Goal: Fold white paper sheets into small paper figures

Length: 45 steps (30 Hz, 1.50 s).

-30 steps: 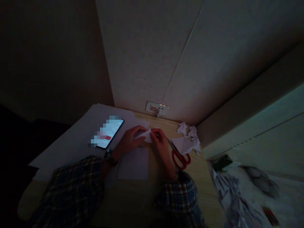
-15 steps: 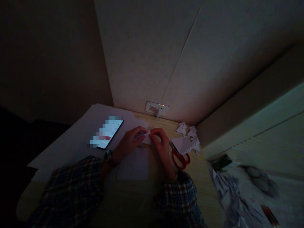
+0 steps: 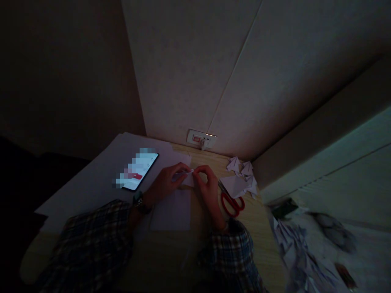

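Note:
In a dim room, my left hand [image 3: 166,182] and my right hand [image 3: 209,188] meet over a small folded piece of white paper [image 3: 188,178] on a wooden desk [image 3: 262,228]. Both hands pinch the paper with closed fingers, left from the left side, right from the right. A flat white sheet [image 3: 172,211] lies just below the hands. Red-handled scissors [image 3: 231,201] lie right of my right hand. A lit phone [image 3: 136,171] rests on large white sheets [image 3: 91,187] to the left. I wear plaid sleeves and a wristwatch [image 3: 139,200] on the left wrist.
Several folded white paper shapes [image 3: 240,177] sit at the desk's back right corner. A wall socket [image 3: 201,139] is mounted behind the desk. Crumpled paper scraps [image 3: 296,252] and dark objects lie on a surface to the right.
The paper piece has become smaller and more tightly folded between my fingers; both hands drew slightly closer together. The rest is unchanged.

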### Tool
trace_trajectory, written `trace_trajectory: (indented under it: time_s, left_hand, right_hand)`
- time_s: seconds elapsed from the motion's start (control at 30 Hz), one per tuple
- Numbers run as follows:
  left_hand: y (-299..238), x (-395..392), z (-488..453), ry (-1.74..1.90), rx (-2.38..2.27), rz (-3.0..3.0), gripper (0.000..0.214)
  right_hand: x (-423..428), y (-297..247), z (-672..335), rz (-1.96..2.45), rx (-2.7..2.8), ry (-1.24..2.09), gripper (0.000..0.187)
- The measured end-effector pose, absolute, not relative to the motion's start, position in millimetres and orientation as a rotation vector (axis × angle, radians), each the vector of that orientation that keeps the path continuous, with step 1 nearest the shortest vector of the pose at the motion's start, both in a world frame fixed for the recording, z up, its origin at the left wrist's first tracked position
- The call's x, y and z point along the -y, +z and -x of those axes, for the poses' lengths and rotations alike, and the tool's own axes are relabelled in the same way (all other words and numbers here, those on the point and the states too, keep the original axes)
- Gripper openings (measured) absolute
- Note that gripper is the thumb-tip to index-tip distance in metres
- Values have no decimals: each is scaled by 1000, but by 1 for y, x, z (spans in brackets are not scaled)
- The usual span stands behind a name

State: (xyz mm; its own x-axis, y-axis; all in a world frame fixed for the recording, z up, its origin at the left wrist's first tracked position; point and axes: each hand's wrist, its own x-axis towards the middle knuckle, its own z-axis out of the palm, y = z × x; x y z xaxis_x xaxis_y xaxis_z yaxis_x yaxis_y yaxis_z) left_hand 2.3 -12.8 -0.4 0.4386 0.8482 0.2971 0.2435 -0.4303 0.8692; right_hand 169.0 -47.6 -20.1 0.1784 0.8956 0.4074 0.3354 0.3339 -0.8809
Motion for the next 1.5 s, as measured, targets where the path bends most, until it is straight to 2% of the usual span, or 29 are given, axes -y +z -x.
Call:
trace_trajectory:
  time_s: [0.67,0.8,0.9,1.03,1.2,1.5]
  left_hand:
    - [-7,7,-3,985,-991,-1626,30]
    - [-7,5,-4,1080,-1095,-1607,26]
    - [-7,5,-5,1054,-1193,-1369,35]
    - [-3,6,-6,884,-985,-1090,38]
    - [3,12,-8,1008,-781,-1038,40]
    - [-9,3,-5,1024,-847,-1197,39]
  right_hand:
    - [47,-18,-171,1288,1382,686,14]
    - [49,-15,-172,1274,1435,568,14]
    - [53,-14,-173,1219,1491,423,12]
    - [54,-19,-171,1180,1583,346,14]
    - [51,-23,-168,1170,1705,382,18]
    - [50,-20,-167,1150,1691,418,17]
